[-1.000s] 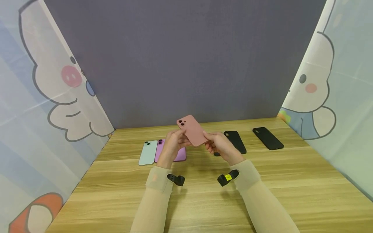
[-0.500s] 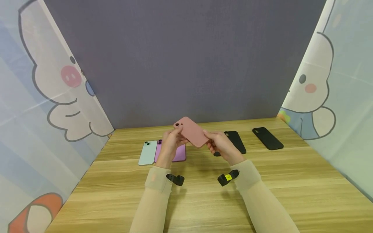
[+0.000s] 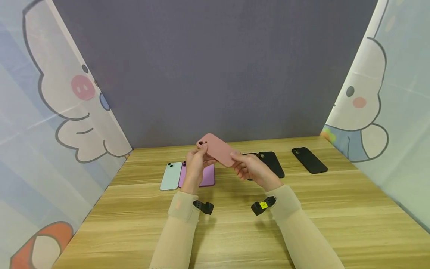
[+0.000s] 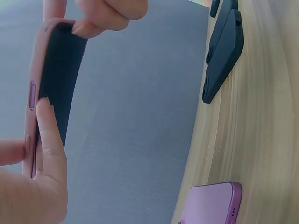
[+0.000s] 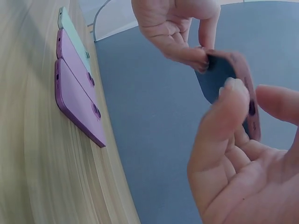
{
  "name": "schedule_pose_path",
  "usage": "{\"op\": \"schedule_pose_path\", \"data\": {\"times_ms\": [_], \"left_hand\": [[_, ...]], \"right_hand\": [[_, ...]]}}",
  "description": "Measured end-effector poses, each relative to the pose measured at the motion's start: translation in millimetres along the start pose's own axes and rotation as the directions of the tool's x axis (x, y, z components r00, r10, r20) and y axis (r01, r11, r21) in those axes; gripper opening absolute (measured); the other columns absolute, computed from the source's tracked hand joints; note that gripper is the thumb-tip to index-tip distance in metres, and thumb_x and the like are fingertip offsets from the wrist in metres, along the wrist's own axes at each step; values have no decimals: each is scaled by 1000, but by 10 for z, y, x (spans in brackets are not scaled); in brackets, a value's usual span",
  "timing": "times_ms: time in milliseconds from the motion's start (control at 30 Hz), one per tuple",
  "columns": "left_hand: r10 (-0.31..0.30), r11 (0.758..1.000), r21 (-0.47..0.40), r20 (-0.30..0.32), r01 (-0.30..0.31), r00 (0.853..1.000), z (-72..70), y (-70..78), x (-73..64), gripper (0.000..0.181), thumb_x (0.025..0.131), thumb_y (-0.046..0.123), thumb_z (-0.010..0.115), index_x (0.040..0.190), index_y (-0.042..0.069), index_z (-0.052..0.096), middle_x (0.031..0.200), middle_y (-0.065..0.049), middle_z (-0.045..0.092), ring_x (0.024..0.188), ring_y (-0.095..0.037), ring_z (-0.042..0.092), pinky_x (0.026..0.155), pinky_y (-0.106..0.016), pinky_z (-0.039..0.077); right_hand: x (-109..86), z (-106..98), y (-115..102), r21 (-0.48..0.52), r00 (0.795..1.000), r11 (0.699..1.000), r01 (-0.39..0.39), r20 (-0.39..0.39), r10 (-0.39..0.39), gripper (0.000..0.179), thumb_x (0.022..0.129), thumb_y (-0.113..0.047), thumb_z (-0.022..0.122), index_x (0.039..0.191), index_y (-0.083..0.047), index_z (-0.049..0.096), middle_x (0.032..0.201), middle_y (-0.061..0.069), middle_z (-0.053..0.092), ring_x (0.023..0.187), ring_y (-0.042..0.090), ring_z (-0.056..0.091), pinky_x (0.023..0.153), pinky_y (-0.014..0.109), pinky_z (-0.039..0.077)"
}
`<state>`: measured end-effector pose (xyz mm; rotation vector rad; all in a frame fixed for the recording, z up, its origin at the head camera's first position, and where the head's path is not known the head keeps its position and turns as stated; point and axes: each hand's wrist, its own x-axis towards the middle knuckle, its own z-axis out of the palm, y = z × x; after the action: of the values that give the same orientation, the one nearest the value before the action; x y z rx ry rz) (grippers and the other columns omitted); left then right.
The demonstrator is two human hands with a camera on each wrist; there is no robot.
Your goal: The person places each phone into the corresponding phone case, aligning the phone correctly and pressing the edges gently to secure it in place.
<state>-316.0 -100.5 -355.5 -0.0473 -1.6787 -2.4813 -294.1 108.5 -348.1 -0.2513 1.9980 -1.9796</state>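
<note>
A phone in a pink phone case [image 3: 220, 149] is held above the table, its back facing up and tilted in the head view. My left hand [image 3: 195, 162] pinches its camera end, thumb on the back and partly over the camera area. At the opposite end, my right hand [image 3: 252, 167] grips the lower edge with thumb and fingers. From below, the left wrist view shows the dark screen [image 4: 63, 60] framed by the case, with purple showing through a slot in its side. Left fingers [image 4: 50, 135] lie along the screen. In the right wrist view the phone is partly blurred.
On the wooden table [image 3: 228, 239], a mint phone [image 3: 170, 176] and purple phones [image 5: 77, 100] lie side by side at left. Black phone cases [image 3: 271, 164] lie behind my right hand, and another black case [image 3: 309, 160] is farther right. A grey panel [image 3: 215, 74] stands behind.
The cased phone has turned, its camera end swinging left. My left hand has shifted slightly left with it, the thumb now nearer the camera area. My right hand keeps its grip.
</note>
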Motion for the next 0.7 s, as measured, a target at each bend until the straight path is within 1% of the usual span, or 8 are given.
{"op": "schedule_pose_path", "data": {"times_ms": [67,167,233,367,500,600,700], "left_hand": [[-6,1000,-5,3,6,1000,5,-7,7,20,104,16,59,99,-3,60,73,-10,66,60,-18,66,65,-32,61],[-17,1000,-7,19,17,1000,12,-8,10,19,104,16,60,99,-2,59,75,-10,67,62,-18,67,66,-32,61],[-23,1000,-9,36,23,999,13,-5,7,19,103,16,61,100,-2,58,76,-10,67,63,-18,67,67,-32,61],[-29,999,-17,69,31,997,7,7,-1,16,103,14,61,106,-2,58,79,-10,67,65,-18,68,69,-31,61],[-43,999,-26,90,45,995,3,20,-4,17,102,13,61,110,-1,55,80,-10,66,65,-19,67,71,-32,61],[-52,998,-19,95,54,994,-3,31,-7,21,103,18,60,112,-1,55,81,-10,67,67,-19,68,72,-34,61],[-57,998,-15,75,58,996,-25,36,-3,29,106,24,58,113,-5,60,82,-12,69,68,-21,71,73,-35,61]], "right_hand": [[-2,5,-2,8,1000,1000,-10,10,10,45,102,-41,62,98,4,65,74,5,64,56,13,55,56,27,51],[-3,5,-2,21,1000,1000,5,11,-6,40,103,-37,60,98,3,64,76,5,66,58,12,56,57,27,52],[-4,-1,0,33,1000,999,16,-2,-16,36,104,-35,59,97,0,63,76,5,65,59,13,56,58,27,52],[-8,-25,5,39,999,999,32,-31,-31,34,105,-35,57,95,-3,60,77,5,61,62,14,55,62,29,51],[-9,-39,4,23,998,999,36,-53,-35,33,105,-34,57,91,-4,61,76,5,60,62,15,54,63,30,51],[-9,-40,0,6,997,999,45,-56,-44,32,105,-32,57,88,-5,63,74,5,60,60,14,54,61,29,51],[-14,-40,-8,5,997,999,50,-59,-49,31,105,-31,57,86,-6,63,72,4,59,58,13,53,58,27,49]]}}
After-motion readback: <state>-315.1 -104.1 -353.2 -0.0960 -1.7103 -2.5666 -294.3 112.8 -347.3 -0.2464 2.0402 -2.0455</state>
